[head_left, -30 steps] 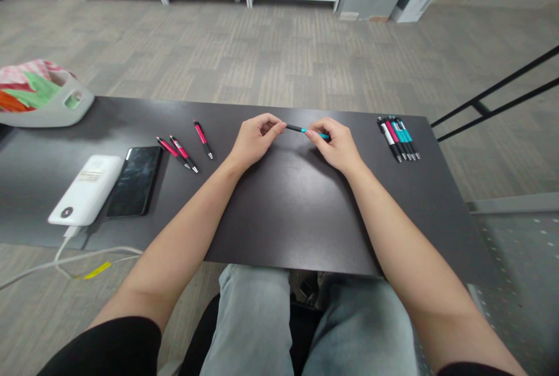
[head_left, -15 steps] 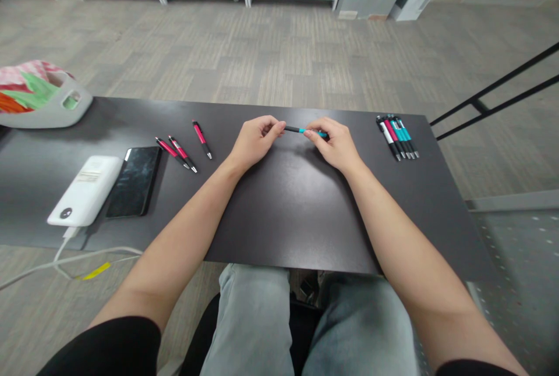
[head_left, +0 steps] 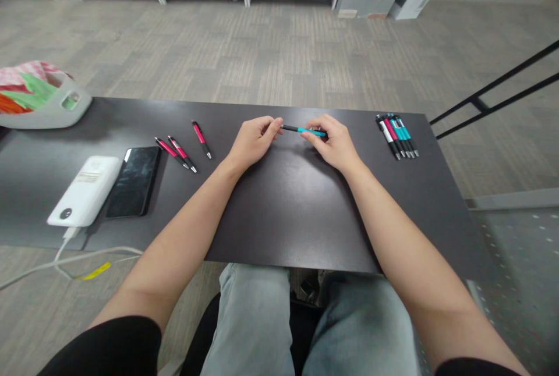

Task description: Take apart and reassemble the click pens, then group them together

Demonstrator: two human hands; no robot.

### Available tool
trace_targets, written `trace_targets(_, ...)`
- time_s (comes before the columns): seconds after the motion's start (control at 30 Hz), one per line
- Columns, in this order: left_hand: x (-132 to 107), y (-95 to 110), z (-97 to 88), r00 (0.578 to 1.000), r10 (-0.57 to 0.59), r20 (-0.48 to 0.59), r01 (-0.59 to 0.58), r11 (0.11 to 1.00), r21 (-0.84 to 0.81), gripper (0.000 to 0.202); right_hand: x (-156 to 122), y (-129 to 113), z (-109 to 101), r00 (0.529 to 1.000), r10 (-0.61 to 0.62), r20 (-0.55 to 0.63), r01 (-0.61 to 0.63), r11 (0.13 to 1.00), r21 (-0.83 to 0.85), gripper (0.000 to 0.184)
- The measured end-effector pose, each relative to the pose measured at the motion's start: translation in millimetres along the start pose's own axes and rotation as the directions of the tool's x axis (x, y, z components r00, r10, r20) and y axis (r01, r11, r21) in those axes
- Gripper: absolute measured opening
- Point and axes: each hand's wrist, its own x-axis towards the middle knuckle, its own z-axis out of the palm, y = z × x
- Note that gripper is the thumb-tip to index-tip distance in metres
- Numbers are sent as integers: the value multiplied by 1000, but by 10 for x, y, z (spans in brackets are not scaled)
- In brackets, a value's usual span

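A teal and black pen point(head_left: 301, 129) is held level between my two hands, a little above the dark table point(head_left: 288, 213). My left hand point(head_left: 257, 138) pinches its black tip end between thumb and fingers. At the teal end, my right hand point(head_left: 331, 139) has its thumb and fingers closed around the barrel. Left of my left hand lie three red and black pens: one red pen point(head_left: 201, 139) by itself and a pair of red pens point(head_left: 178, 152) close together. To the right of my right hand, several pens point(head_left: 397, 136) in white, red, teal and black lie side by side.
A black phone point(head_left: 134, 183) and a white power bank point(head_left: 85, 190) with a white cable point(head_left: 65, 248) lie on the left. Behind them stands a white basket point(head_left: 78, 105) with coloured cloth. Black metal bars point(head_left: 480, 103) rise beyond the table's right edge.
My right thumb has shifted slightly left and down along the pen, and more of the teal barrel shows. The left hand has barely moved and still grips the tip end.
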Motion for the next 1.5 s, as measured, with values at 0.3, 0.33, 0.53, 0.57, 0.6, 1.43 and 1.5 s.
trace_targets(0.3, 12, 4, -11, 998, 58, -1, -58, 995, 83, 44, 17, -77, -40, 995, 89, 42, -89, 996, -7, 35)
trace_targets(0.33, 11, 18, -12, 999, 53, -4, -52, 994, 91, 40, 21, -83, -44, 994, 100, 45, -100, 995, -4, 36)
trace_targets(0.53, -1, 113, -28, 997, 80, 1, -79, 982, 171, 26, 38, -77, -60, 991, 114, 74, -117, 992, 37, 39)
trace_targets(0.57, -4, 122, -33, 996, 87, 3, -86, 979, 185, 26, 42, -75, -62, 990, 119, 80, -123, 992, 42, 38)
trace_targets(0.6, -6, 127, -38, 996, 94, 6, -93, 976, 195, 26, 44, -74, -65, 988, 126, 88, -130, 990, 46, 38)
trace_targets(1.43, -7, 102, -89, 986, 160, -44, -141, 948, 287, 18, 37, -7, 1, 955, 291, -58, -276, 942, 191, 42)
trace_targets(1.5, -10, 93, -81, 986, 158, -52, -138, 954, 267, 19, 55, 26, 1, 923, 366, -117, -317, 897, 308, 54)
